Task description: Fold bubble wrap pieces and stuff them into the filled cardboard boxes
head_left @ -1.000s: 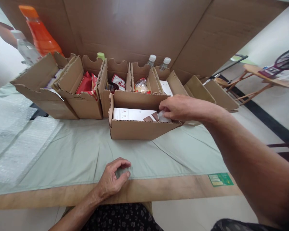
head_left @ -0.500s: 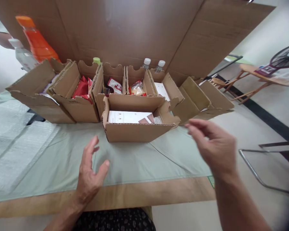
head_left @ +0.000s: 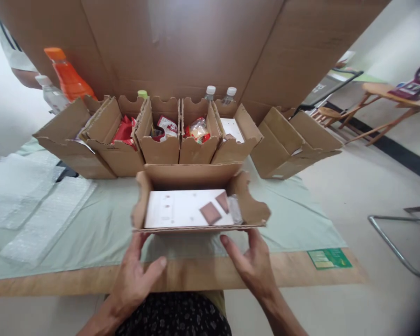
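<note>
An open cardboard box (head_left: 247, 212) sits close in front of me, tipped toward me above the green cloth (head_left: 105, 224). Inside lies a white sheet (head_left: 175, 214) with two brown squares, and a small clear packet (head_left: 235, 211) lies at its right end. My left hand (head_left: 135, 275) reaches under the box's near left corner, thumb out to the side. My right hand (head_left: 252, 263) holds the near right edge from below, fingers up against the cardboard. Both hands carry the box.
A row of several open boxes (head_left: 159, 149) with red and clear snack packs stands behind, with bottles (head_left: 210, 92) and an orange bottle (head_left: 68, 77) against a tall cardboard sheet (head_left: 196, 42). Bubble wrap (head_left: 31, 210) lies left. Another person's arm (head_left: 26, 77) shows far left.
Both hands were free and apart half a second ago; now they are under the box's near edge, and the box has come toward me and tipped up.
</note>
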`<state>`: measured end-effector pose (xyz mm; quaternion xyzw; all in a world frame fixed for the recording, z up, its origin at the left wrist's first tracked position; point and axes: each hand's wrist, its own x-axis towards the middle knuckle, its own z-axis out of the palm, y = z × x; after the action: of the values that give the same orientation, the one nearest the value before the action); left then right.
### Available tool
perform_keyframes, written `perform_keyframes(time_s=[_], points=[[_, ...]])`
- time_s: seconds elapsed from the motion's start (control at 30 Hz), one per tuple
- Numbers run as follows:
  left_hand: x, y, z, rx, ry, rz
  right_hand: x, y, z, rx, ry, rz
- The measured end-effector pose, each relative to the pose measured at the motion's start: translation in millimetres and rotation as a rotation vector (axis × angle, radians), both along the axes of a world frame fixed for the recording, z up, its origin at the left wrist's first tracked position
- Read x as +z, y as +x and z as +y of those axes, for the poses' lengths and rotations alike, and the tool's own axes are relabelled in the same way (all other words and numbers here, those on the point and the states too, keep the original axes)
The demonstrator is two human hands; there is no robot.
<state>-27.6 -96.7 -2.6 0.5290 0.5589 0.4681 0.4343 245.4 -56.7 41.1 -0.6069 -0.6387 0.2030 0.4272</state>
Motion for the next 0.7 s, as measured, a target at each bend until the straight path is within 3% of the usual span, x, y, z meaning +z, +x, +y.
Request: perform_keyframes(time_s=[0.13,0.27,0.37,0.5,0.7], points=[[18.4,-22.3,13.7,0.183,0.161,-0.002,12.4,-34.9,19.7,0.189,0.033,0.097],[32.9,1.0,28.6,0.083,0.236,0.016,12.3,-21.3,21.6,0.048,0.053,0.137],[24.1,21.3,10.5,-0.031,0.156,0.031,-1.2,2.6,-10.5,-0.103,0.066,0.12],[3.3,29.1,-17.4,-0.042,0.032,0.042,-23.9,17.3,-39.2,-0.124,0.008,0.179],[2.4,55.7,-35.5,-0.223,0.157,0.12,-33.3,56.3,-3.2,-0.072,0.112,0.401]])
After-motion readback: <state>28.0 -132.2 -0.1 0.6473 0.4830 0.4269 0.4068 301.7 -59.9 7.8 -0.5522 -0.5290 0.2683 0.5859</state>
